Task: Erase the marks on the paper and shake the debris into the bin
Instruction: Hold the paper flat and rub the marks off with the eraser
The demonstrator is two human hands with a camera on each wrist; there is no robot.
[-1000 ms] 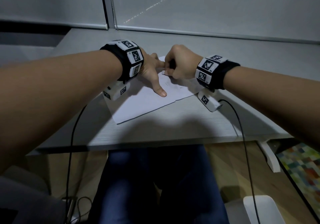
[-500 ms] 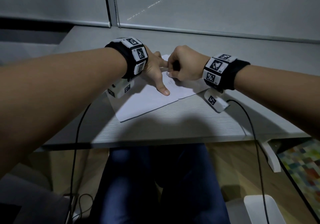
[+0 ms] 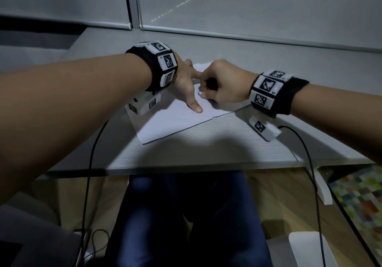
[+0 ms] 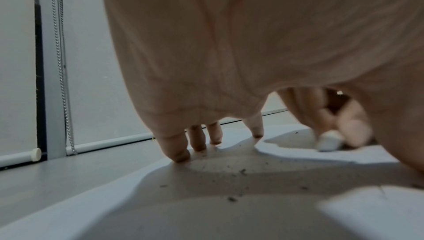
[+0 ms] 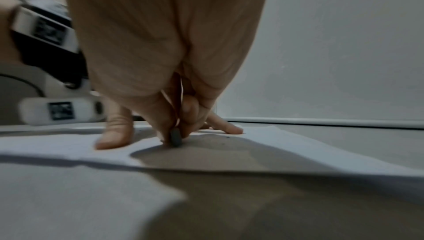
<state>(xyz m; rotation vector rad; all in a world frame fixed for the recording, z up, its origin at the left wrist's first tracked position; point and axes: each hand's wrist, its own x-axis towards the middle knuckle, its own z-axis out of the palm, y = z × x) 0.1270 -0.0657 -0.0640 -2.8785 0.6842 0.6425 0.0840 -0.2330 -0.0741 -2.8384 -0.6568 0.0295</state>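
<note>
Nearest in the head view are dark blue trousered legs (image 3: pixel 186 215) under the front edge of the pale grey wood-grain worktop (image 3: pixel 206 151), with a wooden floor, a multicoloured patchwork rug (image 3: pixel 359 200) at the right and a white plastic bin (image 3: pixel 306 248) at the lower right corner. On the worktop lies the white sheet of paper (image 3: pixel 175 120), askew, with one corner toward the person. The left hand (image 3: pixel 186 82) is spread wide, its straight fingertips and thumb pressing the sheet flat. Just beside it, the right hand (image 3: pixel 221 84) is curled tight, pinching a small eraser (image 3: pixel 200 93) against the paper. Beyond, grey roller blinds (image 3: pixel 248 8) cover the window.

The left wrist view adds dark eraser crumbs (image 4: pixel 231 198) scattered over the sheet beneath the palm, the eraser's white tip (image 4: pixel 329 142) blurred, and a bead chain (image 4: pixel 62 62) hanging by the blind. The right wrist view shows the eraser's end as dark grey (image 5: pixel 175 137), touching the paper between the left thumb and forefinger.
</note>
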